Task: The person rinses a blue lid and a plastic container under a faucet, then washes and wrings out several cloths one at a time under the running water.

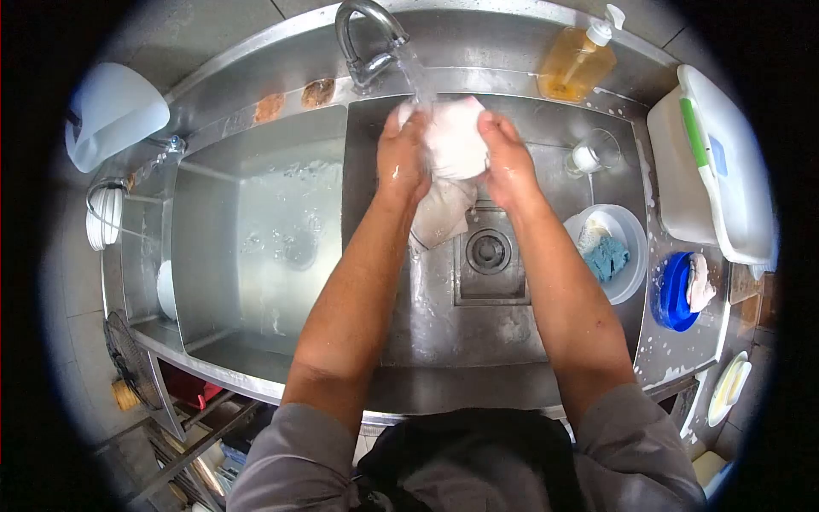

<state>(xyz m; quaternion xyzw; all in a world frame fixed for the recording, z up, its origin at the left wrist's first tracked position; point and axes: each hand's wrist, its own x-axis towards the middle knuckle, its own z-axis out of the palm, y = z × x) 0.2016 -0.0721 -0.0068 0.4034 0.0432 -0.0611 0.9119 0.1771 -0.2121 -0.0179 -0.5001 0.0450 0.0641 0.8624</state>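
Both my hands grip a wet white cloth [455, 136] over the right sink basin [444, 333]. My left hand [403, 158] is closed on its left side, with water running beside the fingers. On the opposite side my right hand [509, 160] pinches the edge, thumb on top. A greyish-beige fold of fabric [444, 209] hangs below the white part, to the upper left of the drain [488, 251]. Water falls from the curved metal faucet [368, 34] onto the cloth's upper left.
Water fills the left basin [290, 230]. A glass [604, 147] and a white bowl [633, 277] with a teal scrubber [607, 258] sit at the right basin's side. Around the rim stand a soap pump bottle [580, 64], a large white tub [682, 188] and a blue container [674, 294].
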